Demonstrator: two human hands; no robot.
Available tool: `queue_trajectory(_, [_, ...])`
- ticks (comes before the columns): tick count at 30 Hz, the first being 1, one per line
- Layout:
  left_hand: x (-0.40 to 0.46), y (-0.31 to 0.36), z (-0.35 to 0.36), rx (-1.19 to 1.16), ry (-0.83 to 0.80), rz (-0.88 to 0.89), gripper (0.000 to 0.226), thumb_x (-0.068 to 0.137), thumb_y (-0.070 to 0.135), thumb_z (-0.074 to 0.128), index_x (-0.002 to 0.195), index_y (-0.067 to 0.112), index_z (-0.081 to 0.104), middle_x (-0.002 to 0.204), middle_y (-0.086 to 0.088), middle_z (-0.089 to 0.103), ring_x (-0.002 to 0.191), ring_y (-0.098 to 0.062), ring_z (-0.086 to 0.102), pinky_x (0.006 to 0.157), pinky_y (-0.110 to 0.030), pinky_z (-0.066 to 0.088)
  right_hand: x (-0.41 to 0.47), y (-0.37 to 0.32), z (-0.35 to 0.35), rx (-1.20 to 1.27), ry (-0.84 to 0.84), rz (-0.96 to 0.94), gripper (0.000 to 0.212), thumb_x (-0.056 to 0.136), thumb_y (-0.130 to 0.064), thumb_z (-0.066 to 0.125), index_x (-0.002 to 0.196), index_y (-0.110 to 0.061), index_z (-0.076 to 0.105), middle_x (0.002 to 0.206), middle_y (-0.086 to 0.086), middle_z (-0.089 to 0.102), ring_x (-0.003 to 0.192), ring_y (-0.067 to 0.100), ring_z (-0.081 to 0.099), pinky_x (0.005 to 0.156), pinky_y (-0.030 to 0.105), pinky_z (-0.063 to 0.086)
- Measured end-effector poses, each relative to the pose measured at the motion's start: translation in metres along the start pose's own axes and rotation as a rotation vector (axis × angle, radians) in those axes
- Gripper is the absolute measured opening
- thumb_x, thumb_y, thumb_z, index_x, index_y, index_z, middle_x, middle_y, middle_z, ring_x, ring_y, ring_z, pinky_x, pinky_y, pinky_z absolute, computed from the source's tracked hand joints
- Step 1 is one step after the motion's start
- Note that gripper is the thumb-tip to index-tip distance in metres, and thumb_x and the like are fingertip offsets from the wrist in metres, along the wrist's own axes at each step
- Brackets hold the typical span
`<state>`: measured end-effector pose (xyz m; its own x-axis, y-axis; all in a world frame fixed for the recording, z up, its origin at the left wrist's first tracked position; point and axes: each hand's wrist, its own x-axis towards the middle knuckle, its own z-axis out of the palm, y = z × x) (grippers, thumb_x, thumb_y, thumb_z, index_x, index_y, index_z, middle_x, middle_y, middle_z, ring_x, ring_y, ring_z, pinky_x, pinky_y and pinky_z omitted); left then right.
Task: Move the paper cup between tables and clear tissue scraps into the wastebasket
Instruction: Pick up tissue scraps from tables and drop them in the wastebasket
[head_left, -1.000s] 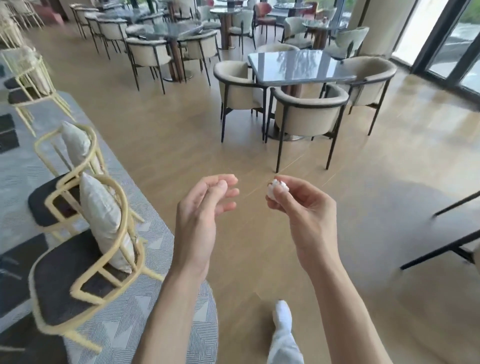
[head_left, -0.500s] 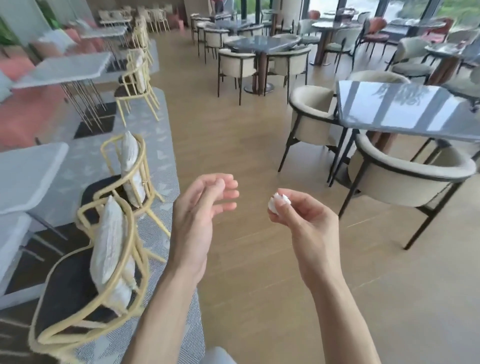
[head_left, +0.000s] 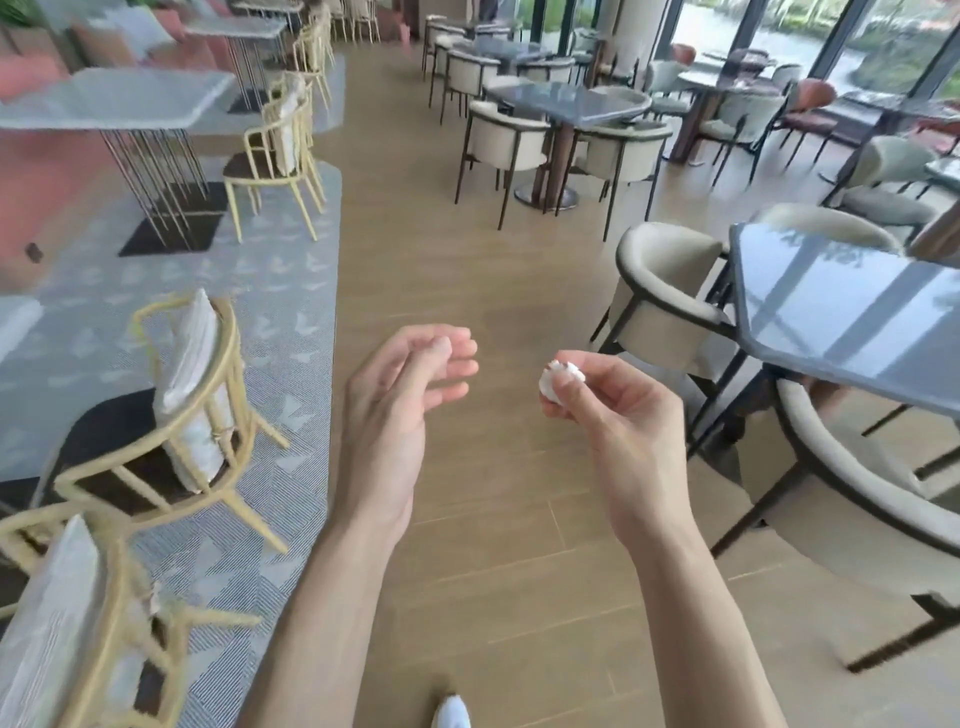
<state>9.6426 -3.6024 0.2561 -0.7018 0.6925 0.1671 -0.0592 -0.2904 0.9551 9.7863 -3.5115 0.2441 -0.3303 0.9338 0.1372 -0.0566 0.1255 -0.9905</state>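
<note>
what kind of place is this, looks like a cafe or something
Most likely a cafe or restaurant dining room. Many dark glossy tables stand ringed by cream upholstered armchairs, yellow-framed chairs sit on a grey carpet, and tall windows run along the right.

Left hand (head_left: 397, 400) loosely curled, right hand (head_left: 623, 410) pinching

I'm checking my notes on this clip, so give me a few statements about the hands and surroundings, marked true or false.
1. The right hand pinches a white tissue wad. True.
2. The left hand carries a paper cup. False: it holds nothing, its fingers loosely curled.
3. A dark glossy table stands to the person's right. True.
4. A wastebasket stands between the hands. False: none is in view, only wooden floor.
</note>
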Motion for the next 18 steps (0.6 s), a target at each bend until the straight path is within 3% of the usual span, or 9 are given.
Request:
queue_trajectory(3, [0.075,-0.004,0.024,0.009,-0.020,0.006,0.022,0.090,0.027,0.058,0.095,0.014,0.075,0.104,-0.012,0.077,0.099,-0.028,0.074,0.091,-0.044,0.058,0.076,-0.003,0.005,-0.015,0.008,-0.029,0.008,0.096,-0.020,0.073,0.101,-0.015,0.078,0.082,0.006,0.076,0.072,0.010,0.069,0.081,0.025,0.057])
queue_trajectory(10, [0.221,-0.032,0.071,0.078,-0.021,0.025,0.019,0.090,0.026,0.058,0.092,0.017,0.075,0.102,-0.010,0.077,0.100,-0.029,0.074,0.093,-0.046,0.057,0.234,0.016,0.015,0.043,0.020,-0.038,0.007,0.096,-0.022,0.074,0.100,-0.017,0.078,0.084,0.004,0.077,0.075,0.012,0.070,0.087,0.037,0.058])
queue_trajectory(15, [0.326,-0.076,0.108,0.075,0.043,0.025,0.020,0.089,0.025,0.059,0.095,0.013,0.074,0.104,-0.014,0.077,0.099,-0.029,0.074,0.093,-0.048,0.057,0.358,0.050,0.016,0.075,-0.023,-0.072,0.006,0.097,-0.018,0.073,0.098,-0.016,0.078,0.083,0.003,0.077,0.074,0.012,0.069,0.078,0.025,0.057])
queue_trajectory(18, [0.402,-0.100,0.143,0.096,0.060,0.012,0.014,0.098,0.015,0.059,0.097,0.011,0.073,0.104,-0.015,0.075,0.099,-0.031,0.073,0.095,-0.051,0.056,0.446,0.063,0.019,0.095,-0.034,-0.053,0.005,0.097,-0.018,0.073,0.099,-0.016,0.076,0.081,0.003,0.076,0.073,0.014,0.068,0.080,0.029,0.058])
